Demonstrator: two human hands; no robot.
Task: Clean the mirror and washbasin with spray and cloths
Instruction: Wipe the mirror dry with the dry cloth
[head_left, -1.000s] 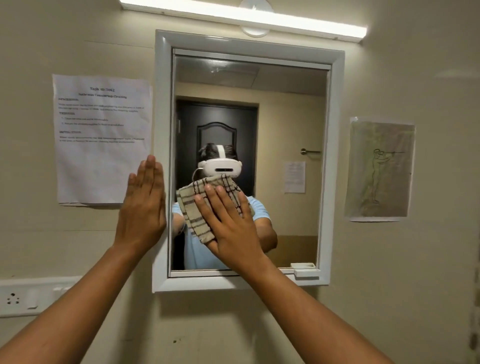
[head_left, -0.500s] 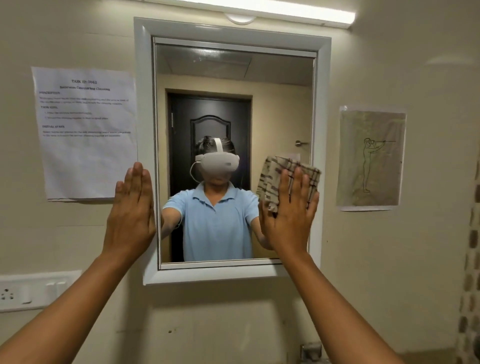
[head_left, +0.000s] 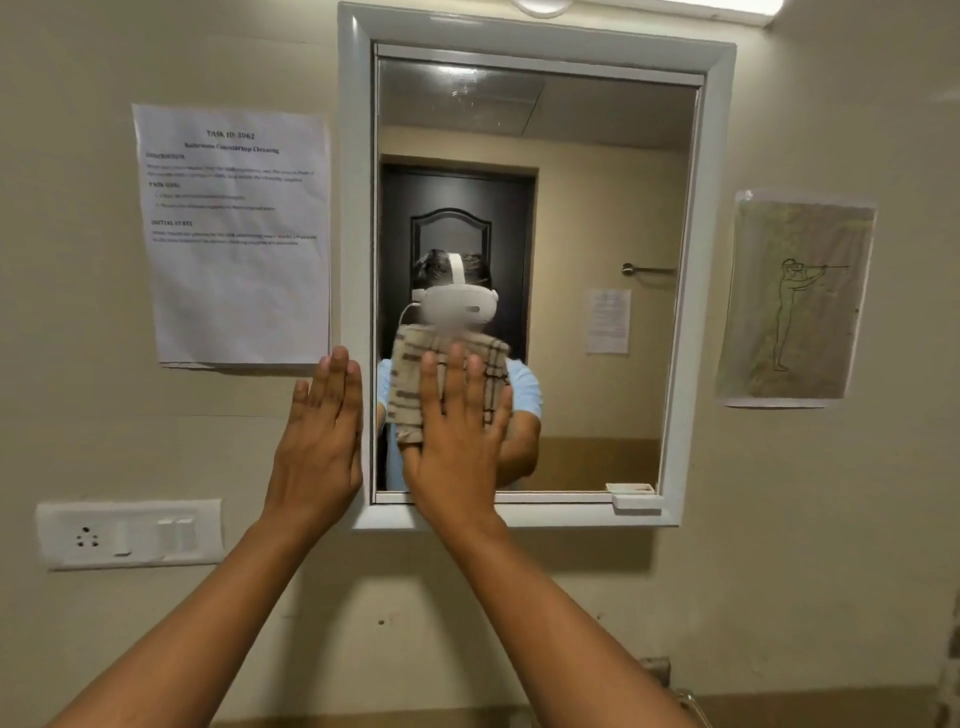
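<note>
Nearest me, forearms (head_left: 519, 613): both reach up and forward to the wall, so my weight leans into the work.
Left hand (head_left: 319, 441): flat, fingers straight and close together, palm on the wall with its edge against the frame (head_left: 356, 208). It holds nothing; I judge it a brace to steady me while the other hand rubs.
Right hand (head_left: 457, 441): flat too, fingers straight and slightly spread, pressing the cloth onto the glass. No pinch and no curl; the spread palm puts even pressure across the pad.
Cloth (head_left: 410, 374): beige with dark check lines, folded into a thick pad, trapped between my palm and the glass. It shows above and left of my fingers and looks a little blurred.
Mirror (head_left: 597, 208): set in a pale frame straight ahead. The cloth sits on its lower left part, close to the bottom edge.
Glass surface: mostly a clean reflection, with faint smears near the top. I judge the upper part needs more passes.
Washbasin, spray: neither is in view; the basin step looks not yet done.
Wall beside: printed sheet (head_left: 234, 234) and socket plate (head_left: 130, 535) to the left, drawing (head_left: 795, 301) to the right.
Reflection: dark door (head_left: 457, 218) behind me.
</note>
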